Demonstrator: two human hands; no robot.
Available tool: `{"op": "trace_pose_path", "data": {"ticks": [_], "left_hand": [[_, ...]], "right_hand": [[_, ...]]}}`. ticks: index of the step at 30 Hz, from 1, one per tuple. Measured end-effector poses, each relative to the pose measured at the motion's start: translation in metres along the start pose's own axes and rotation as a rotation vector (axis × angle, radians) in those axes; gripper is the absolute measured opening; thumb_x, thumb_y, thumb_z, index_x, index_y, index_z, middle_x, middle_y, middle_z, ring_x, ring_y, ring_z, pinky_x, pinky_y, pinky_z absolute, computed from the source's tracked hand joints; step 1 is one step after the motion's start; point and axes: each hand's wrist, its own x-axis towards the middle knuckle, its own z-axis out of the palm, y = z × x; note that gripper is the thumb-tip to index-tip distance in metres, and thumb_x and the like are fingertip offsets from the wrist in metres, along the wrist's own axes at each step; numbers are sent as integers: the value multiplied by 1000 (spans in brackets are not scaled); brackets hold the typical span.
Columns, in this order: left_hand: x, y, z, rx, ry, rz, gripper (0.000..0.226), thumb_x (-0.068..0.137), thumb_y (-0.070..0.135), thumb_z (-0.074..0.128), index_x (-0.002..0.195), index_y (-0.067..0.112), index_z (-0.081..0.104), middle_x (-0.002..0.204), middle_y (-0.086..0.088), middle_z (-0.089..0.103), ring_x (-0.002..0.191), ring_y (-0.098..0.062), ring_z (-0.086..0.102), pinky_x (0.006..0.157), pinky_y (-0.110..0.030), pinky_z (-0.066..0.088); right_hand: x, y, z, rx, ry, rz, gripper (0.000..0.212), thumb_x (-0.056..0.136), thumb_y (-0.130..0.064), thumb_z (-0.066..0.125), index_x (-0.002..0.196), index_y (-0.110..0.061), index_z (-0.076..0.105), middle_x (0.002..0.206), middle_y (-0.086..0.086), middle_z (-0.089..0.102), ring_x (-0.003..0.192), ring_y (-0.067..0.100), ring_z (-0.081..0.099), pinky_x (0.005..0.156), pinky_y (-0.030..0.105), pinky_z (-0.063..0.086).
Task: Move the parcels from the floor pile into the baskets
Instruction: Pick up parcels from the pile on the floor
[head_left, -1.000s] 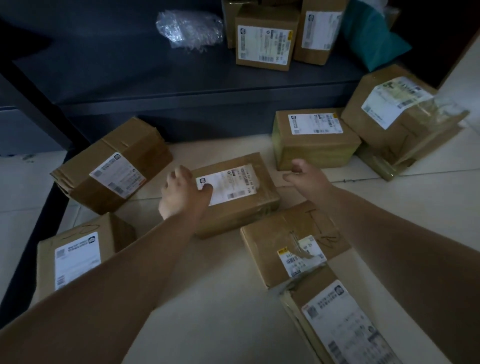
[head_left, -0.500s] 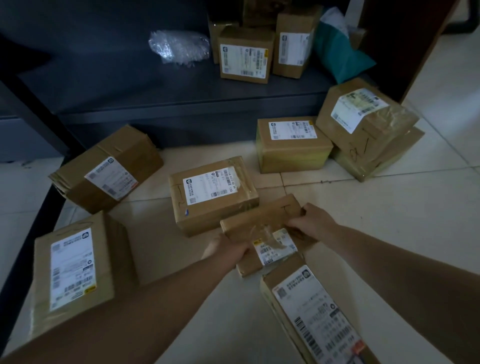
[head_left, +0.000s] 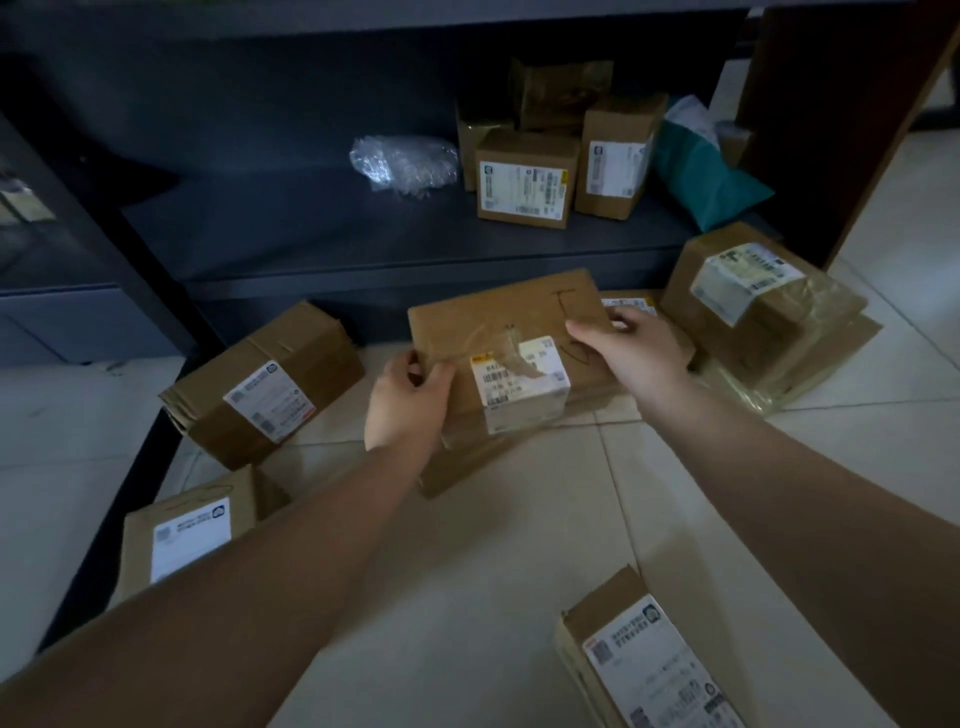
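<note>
A flat brown cardboard parcel (head_left: 498, 322) with a torn white label is held up off the floor, in front of the dark shelf. My left hand (head_left: 408, 402) grips its left edge and my right hand (head_left: 636, 351) grips its right side. It hides most of another parcel (head_left: 457, 467) lying on the tiles below it. Other labelled parcels lie on the floor: one at the left (head_left: 265, 389), one at the lower left (head_left: 192, 530), one at the bottom right (head_left: 649, 660), and a taped stack at the right (head_left: 758, 301). No basket is in view.
A low dark shelf (head_left: 363, 249) runs across the back, holding several small boxes (head_left: 524, 179), a wad of bubble wrap (head_left: 402, 161) and a teal bag (head_left: 701, 176). A dark wooden panel (head_left: 831, 130) stands at the right. The floor is pale tile.
Both hands left the labelled middle parcel, closed on the flat parcel nearer me, and have lifted it off the floor toward the shelf. The camera has tilted up.
</note>
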Motion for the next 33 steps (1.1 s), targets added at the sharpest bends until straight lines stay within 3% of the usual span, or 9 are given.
{"op": "trace_pose_path", "data": {"ticks": [8, 11, 14, 17, 23, 27, 29, 31, 33], "left_hand": [[31, -56, -38, -75, 84, -163, 27, 96, 37, 40, 77, 29, 58, 81, 4, 63, 75, -16, 61, 61, -30, 47], [55, -69, -48, -39, 143, -173, 24, 95, 41, 40, 94, 26, 59, 88, 6, 60, 85, -17, 58, 82, -40, 48], [80, -74, -51, -108, 144, -279, 35, 95, 42, 39, 124, 25, 52, 117, -4, 57, 109, -25, 53, 99, -47, 41], [95, -76, -35, -132, -30, -308, 48, 99, 42, 32, 141, 18, 38, 147, -7, 38, 133, -26, 37, 110, -42, 29], [98, -71, -19, -167, -149, -439, 51, 95, 51, 34, 128, 16, 52, 135, -6, 52, 125, -21, 46, 97, -35, 31], [79, -84, -26, -40, -263, -385, 37, 97, 38, 38, 91, 11, 63, 98, -11, 65, 85, -21, 59, 61, -23, 36], [73, -86, -27, -32, -297, -433, 38, 95, 43, 41, 81, 13, 58, 82, -5, 61, 75, -18, 58, 70, -29, 45], [70, -86, -24, -112, -332, -529, 38, 91, 52, 42, 96, 17, 56, 94, -2, 60, 92, -23, 58, 95, -42, 44], [67, -81, -20, -235, -338, -626, 47, 85, 62, 44, 107, 22, 55, 113, -4, 55, 113, -28, 50, 102, -49, 38]], "right_hand": [[25, 0, 71, -56, -107, 3, 54, 85, -38, 63, 131, -17, 46, 123, -1, 55, 100, 14, 57, 76, 20, 39], [20, 22, 81, 80, 45, 85, 38, 87, -41, 58, 115, -18, 49, 87, -10, 52, 78, 8, 52, 55, 19, 32], [9, 48, 93, 284, 102, 325, 53, 89, -46, 52, 130, -15, 43, 113, 2, 56, 100, 19, 54, 83, 31, 44], [0, 66, 105, 378, -20, 608, 62, 91, -56, 42, 139, -17, 36, 136, 10, 46, 119, 31, 47, 104, 48, 37], [-18, 81, 122, 442, -313, 642, 70, 87, -65, 38, 141, -20, 34, 144, 15, 40, 128, 33, 42, 99, 55, 36], [-15, 83, 123, 550, -334, 648, 50, 82, -67, 48, 115, -30, 54, 119, 3, 59, 103, 22, 57, 85, 47, 42], [-11, 85, 121, 560, -322, 631, 39, 78, -63, 57, 101, -33, 62, 109, -1, 65, 95, 17, 58, 76, 38, 45], [-9, 88, 121, 528, -329, 619, 40, 73, -63, 61, 101, -35, 64, 109, -1, 67, 100, 17, 59, 83, 40, 47], [-11, 88, 123, 529, -353, 607, 36, 75, -65, 58, 95, -37, 69, 98, -4, 72, 91, 15, 67, 72, 36, 54]]}}
